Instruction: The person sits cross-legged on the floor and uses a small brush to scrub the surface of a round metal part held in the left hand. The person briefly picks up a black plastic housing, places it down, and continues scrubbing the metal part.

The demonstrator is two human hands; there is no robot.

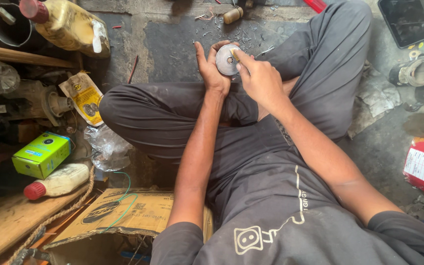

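While I sit cross-legged on the floor, my left hand (pixel 213 68) cradles the round grey metal disc (pixel 228 60) from behind, fingers curled round its rim, out over my knees. My right hand (pixel 256 73) is pinched shut on a small yellowish piece (pixel 233 52) pressed to the disc's face; what it is, I cannot tell. The disc looks dull, smooth, with a small central hole. I judge the work is mid-way: the disc is in hand, not set down. Metal shavings (pixel 244 34) litter the dark concrete floor (pixel 172 44) beyond. Off left lie a green cardboard box (pixel 41 154) and a red-capped plastic bottle (pixel 57 181).
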